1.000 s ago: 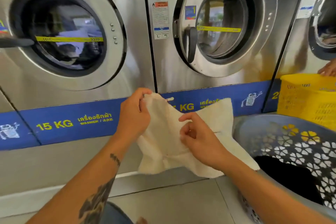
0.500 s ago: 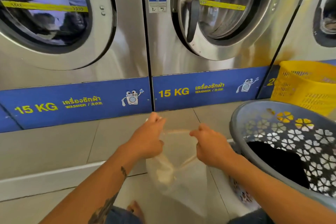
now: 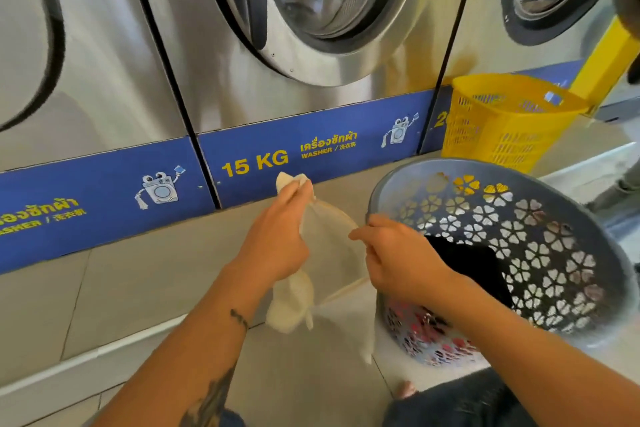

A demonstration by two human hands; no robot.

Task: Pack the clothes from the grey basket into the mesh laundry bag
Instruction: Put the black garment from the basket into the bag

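Observation:
A thin white mesh laundry bag [image 3: 332, 253] hangs in front of me with its mouth spread between both hands. My left hand [image 3: 277, 239] grips the bag's rim together with a bunched bit of cream cloth. My right hand [image 3: 394, 260] pinches the opposite rim and holds it apart. A cream garment [image 3: 291, 305] sits inside the bag below my left hand. The grey basket [image 3: 585, 291] with flower-shaped holes stands tilted at the right, a black garment [image 3: 471, 263] and some red clothes [image 3: 422, 326] in it.
Steel washing machines [image 3: 242, 80] with blue 15 KG bands line the wall ahead. A yellow basket [image 3: 502, 121] stands behind the grey one. Another person's leg [image 3: 620, 191] shows at the far right. My knees and a bare foot [image 3: 405, 390] are at the bottom, on the tiled floor.
The cream cloth I held spread out a second ago has gone down into the mesh bag. My hands dropped lower and now hold the bag's mouth apart, and my view tilted downward.

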